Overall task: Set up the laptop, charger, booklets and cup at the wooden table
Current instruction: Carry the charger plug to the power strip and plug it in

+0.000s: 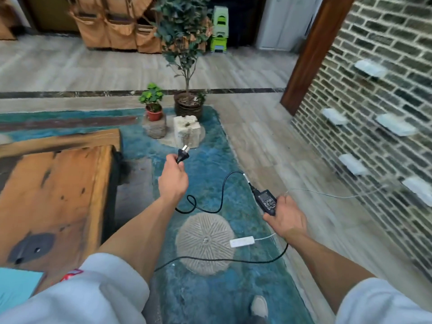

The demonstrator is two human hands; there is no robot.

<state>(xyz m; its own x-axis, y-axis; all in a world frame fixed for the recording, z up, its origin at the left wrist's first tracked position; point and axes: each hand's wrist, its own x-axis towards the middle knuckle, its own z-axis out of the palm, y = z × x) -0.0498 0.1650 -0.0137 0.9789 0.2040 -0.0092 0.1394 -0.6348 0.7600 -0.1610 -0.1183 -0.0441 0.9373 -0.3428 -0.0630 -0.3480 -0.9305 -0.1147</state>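
Note:
My left hand [173, 181] holds the charger's black wall plug [182, 154], prongs pointing up and away. My right hand [286, 218] grips the black charger brick [266, 200]. A black cable [224, 183] loops between plug and brick, and a second black cable [233, 260] trails from my right hand across the floor. The wooden table [53, 197] stands at the left. A light blue booklet [16, 286] lies on its near corner. Laptop and cup are out of view.
A white power strip [242, 242] lies on the blue rug [210, 295] beside a round woven cushion [205, 242]. Two potted plants [153, 106] and stone blocks [187, 130] stand ahead. A brick wall [374, 101] and a wooden post [313, 54] are on the right.

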